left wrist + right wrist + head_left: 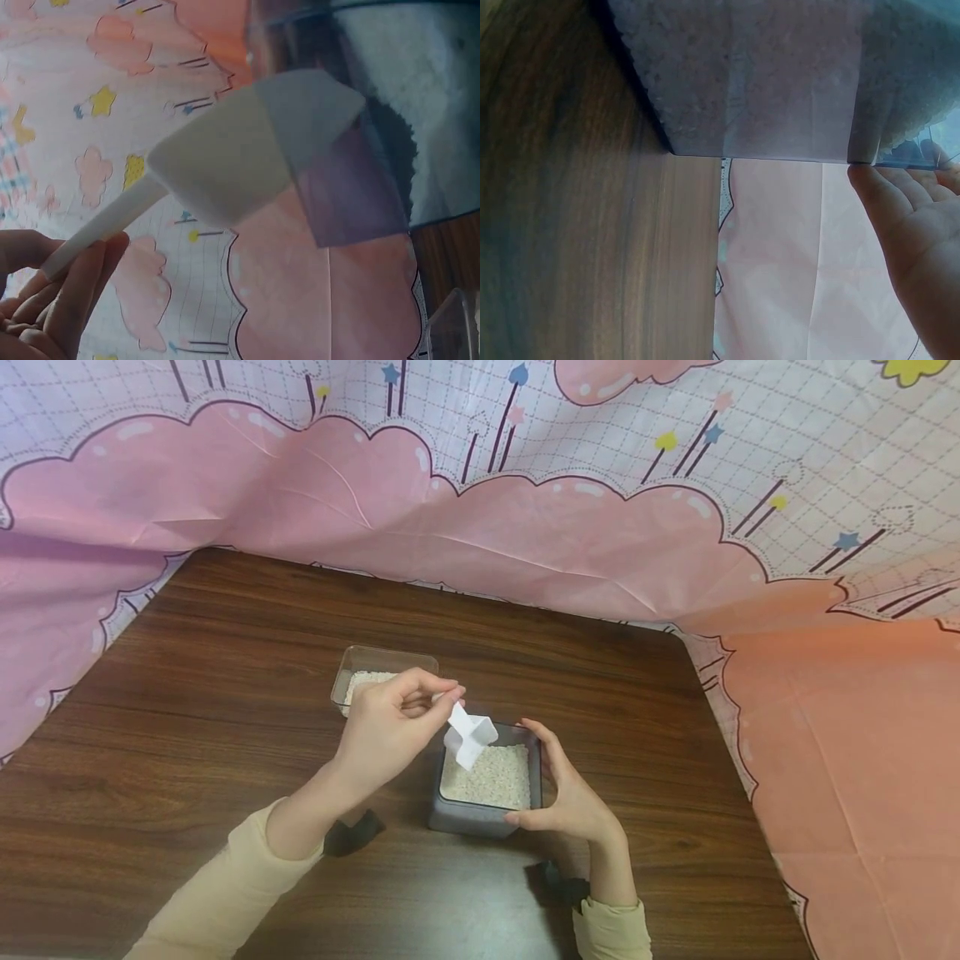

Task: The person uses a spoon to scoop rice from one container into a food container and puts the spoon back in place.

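My left hand (390,718) pinches the thin handle of a white scoop (471,737) between thumb and fingers. The scoop's bowl is tilted over the near-square, see-through grey container (476,820), which holds white rice (501,781). In the left wrist view, the pale back of the scoop (217,157) partly shows through the container's wall (352,195). My right hand (573,802) grips the container from its right side, thumb at the front rim and fingers at the back corner. From the right wrist, rice shows through the container's side (780,90).
Behind my left hand, a clear shallow box (390,657) with some rice stands on the dark wooden table (247,635). Black straps (354,833) sit at both wrists. A patterned pink and white cloth (525,543) hangs along the table's back and sides.
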A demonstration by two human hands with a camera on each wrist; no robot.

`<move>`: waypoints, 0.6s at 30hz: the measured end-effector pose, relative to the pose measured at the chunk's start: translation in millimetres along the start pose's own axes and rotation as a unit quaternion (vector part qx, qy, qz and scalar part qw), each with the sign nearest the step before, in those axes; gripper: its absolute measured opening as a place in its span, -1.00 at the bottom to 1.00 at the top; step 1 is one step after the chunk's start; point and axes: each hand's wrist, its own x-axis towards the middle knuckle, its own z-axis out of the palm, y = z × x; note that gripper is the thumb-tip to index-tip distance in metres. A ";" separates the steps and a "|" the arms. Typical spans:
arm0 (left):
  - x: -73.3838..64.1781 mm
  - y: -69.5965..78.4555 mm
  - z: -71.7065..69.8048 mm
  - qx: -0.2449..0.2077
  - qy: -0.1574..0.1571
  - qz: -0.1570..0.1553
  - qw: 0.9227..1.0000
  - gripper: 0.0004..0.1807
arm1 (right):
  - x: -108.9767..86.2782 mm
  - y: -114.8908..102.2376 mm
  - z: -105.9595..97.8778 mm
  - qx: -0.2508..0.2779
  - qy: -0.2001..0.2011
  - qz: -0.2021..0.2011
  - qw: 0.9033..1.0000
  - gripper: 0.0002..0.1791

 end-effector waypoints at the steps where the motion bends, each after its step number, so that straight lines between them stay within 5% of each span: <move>1: -0.9 -0.6 1.8 0.011 -0.009 0.012 1.000 -0.90 | 0.0 0.2 -0.1 -0.001 0.000 -0.001 1.000 0.25; 9: -10.4 -8.8 15.0 0.062 -0.060 0.082 0.993 -0.91 | -0.3 1.2 -0.2 0.001 -0.001 -0.010 1.000 0.24; 18: -19.7 -14.7 23.3 0.097 -0.071 0.083 0.989 -0.91 | -0.2 2.0 -0.1 0.002 0.000 -0.012 1.000 0.24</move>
